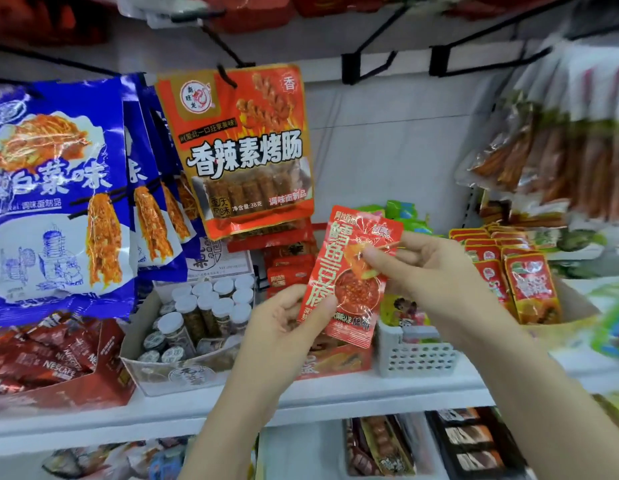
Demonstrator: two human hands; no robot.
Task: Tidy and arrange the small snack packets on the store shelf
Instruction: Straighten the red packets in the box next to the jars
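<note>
In the middle of the frame a person holds one small red snack packet (351,275) up in front of the shelf (335,393), tilted a little with its top leaning to the right. The left hand (287,323) pinches the packet's lower left edge between thumb and fingers; the right hand (422,268) pinches its upper right part, thumb on the printed face. Both hands are clamped on the same packet and sit close together.

Behind the packet, toward the centre of the frame, stands a red display box (335,362) with more red packets (289,268) stacked at its back. To the right lie rows of similar red packets (502,261) in a carton, and just below the right hand sits a white perforated basket (419,358). A carton of capped jars (204,313) fills the lower centre-left, and blue bags (55,199) hang at the left.

The step in hand looks like checking or straightening a single packet before it is put away. The next move likely calls for choosing the matching stack, probably the red box directly behind, then laying the packet flat and aligned with its neighbours.
</note>
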